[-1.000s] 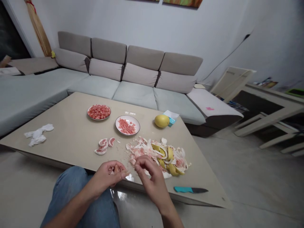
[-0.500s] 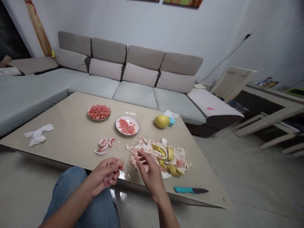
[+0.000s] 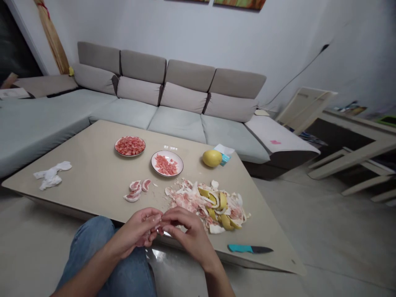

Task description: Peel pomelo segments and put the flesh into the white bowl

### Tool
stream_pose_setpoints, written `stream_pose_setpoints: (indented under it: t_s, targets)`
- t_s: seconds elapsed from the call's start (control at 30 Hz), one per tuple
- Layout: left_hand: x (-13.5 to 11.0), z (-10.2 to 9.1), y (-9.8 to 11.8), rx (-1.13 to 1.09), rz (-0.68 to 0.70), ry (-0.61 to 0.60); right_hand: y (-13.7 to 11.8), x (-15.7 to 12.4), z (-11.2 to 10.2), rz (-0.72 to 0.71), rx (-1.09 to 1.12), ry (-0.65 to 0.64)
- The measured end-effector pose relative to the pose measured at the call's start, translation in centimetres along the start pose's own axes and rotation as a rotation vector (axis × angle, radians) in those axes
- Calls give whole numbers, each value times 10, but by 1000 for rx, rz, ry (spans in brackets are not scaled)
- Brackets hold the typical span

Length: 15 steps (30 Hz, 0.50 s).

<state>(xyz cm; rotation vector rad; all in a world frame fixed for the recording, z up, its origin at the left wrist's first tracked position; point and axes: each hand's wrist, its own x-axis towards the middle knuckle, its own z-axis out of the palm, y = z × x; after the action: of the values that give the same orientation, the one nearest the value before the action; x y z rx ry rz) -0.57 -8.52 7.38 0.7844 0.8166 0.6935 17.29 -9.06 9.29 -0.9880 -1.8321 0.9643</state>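
My left hand (image 3: pixel 133 232) is closed around a pomelo segment (image 3: pixel 144 238), mostly hidden by the fingers, just past the table's near edge. My right hand (image 3: pixel 190 234) meets it from the right, its thumb and fingers pinched at the segment's end. Behind the right hand spreads a heap of pomelo peel and membrane (image 3: pixel 193 196). Several unpeeled segments (image 3: pixel 133 194) lie left of the heap. Two plates hold pink pulp: a fuller one (image 3: pixel 130 146) farther left and a plate (image 3: pixel 177 170) with a smaller pile nearer the middle.
A whole yellow pomelo (image 3: pixel 212 158) sits by a blue tissue pack (image 3: pixel 225 159) at the table's far right. A knife (image 3: pixel 247 248) with a turquoise handle lies near the front right edge. Crumpled white tissue (image 3: pixel 52 176) is at the left. A grey sofa (image 3: pixel 176 123) stands behind the table.
My right hand has come left and down from over the peel heap to the left hand, and its fingers have closed at the segment. The left hand stays nearly in place.
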Motion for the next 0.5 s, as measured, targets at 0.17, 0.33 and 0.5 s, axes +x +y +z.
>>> stream_pose_setpoints:
  t_s: [0.17, 0.33, 0.5]
  targets:
    - [-1, 3, 2, 43, 22, 52, 1, -4, 0, 19, 24, -26]
    - [-2, 6, 3, 90, 69, 68, 7, -7, 4, -54, -137, 75]
    - [-4, 10, 4, 79, 75, 96, 17, -9, 9, -190, -309, 126]
